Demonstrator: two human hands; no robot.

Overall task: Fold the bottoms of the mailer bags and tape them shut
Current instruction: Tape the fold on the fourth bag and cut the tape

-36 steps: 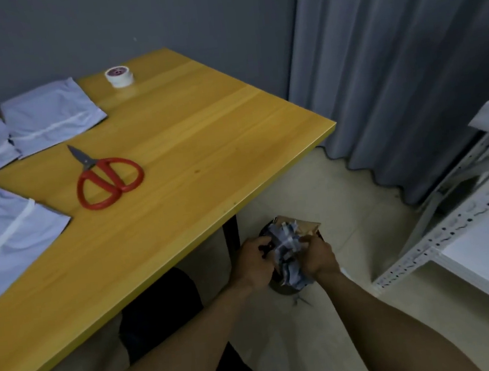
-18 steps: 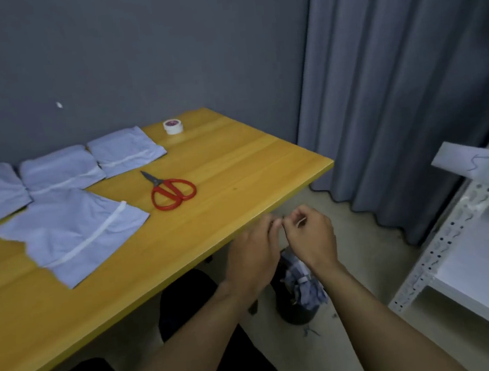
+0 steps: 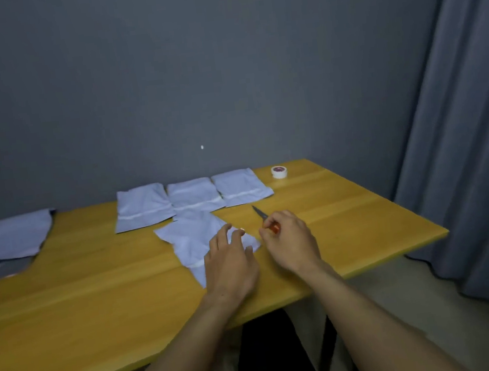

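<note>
Beyond the near edge of the table (image 3: 364, 220) half a second ago, the left hand (image 3: 230, 258) lies slack-fingered over the mailer bag (image 3: 196, 239) at mid-table, the right hand (image 3: 290, 241) curls over the scissors (image 3: 260, 213), hiding their handles so its grasp is unclear; three more bags (image 3: 193, 196) and a tape roll (image 3: 279, 171) line the far edge.

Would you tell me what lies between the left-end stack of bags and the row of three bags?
Only bare yellow tabletop lies between the stack and the row's leftmost bag, as the head view shows.
</note>
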